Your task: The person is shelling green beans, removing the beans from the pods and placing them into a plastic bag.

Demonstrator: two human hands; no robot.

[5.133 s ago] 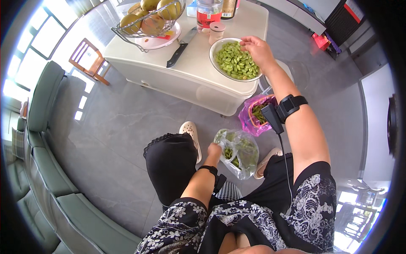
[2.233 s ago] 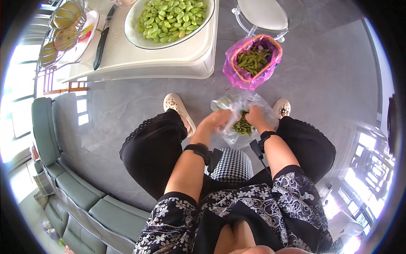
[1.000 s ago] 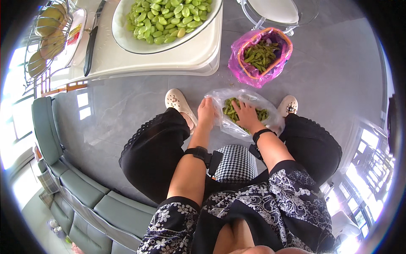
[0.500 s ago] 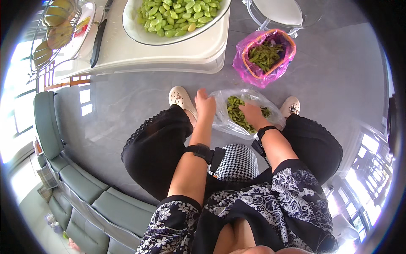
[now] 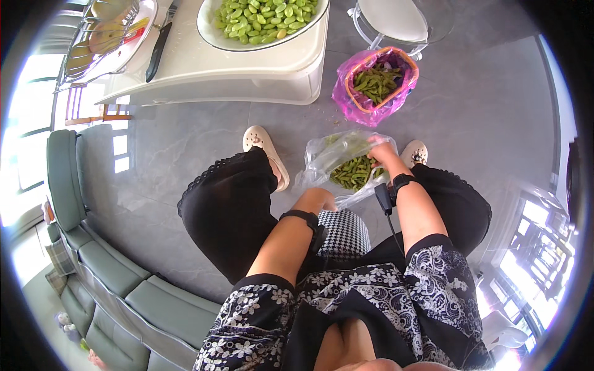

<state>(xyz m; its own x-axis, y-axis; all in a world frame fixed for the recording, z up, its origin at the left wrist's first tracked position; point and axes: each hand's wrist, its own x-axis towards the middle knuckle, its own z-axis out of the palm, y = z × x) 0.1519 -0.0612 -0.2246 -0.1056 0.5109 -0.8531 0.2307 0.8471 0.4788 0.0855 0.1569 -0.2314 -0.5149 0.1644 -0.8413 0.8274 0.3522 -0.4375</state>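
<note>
A clear plastic bag (image 5: 315,157) lies between my feet, with green bean pods (image 5: 352,174) inside. Part of its film drapes over the farther pods. My right hand (image 5: 383,153) is closed on the bag's film at the right side, above the pods. At the near left edge of the bag, my left hand (image 5: 320,199) has its fingers curled at the plastic; they are partly hidden. Beyond the bag stands an orange-rimmed basket (image 5: 351,93) lined with a pink plastic bag (image 5: 346,110), holding more green pods (image 5: 377,82).
A white-topped table (image 5: 247,68) at the far left carries a bowl (image 5: 213,42) of shelled green beans (image 5: 266,21), a black-handled knife (image 5: 159,52) and a wire fruit basket (image 5: 93,46). A white chair (image 5: 393,18) stands behind the pink-lined basket. A checkered stool (image 5: 343,234) is beneath me; a green sofa (image 5: 167,309) is at left.
My right hand has come out of the pods to the bag's right side. My left hand has moved nearer to me, along the bag's edge. The film now covers some pods.
</note>
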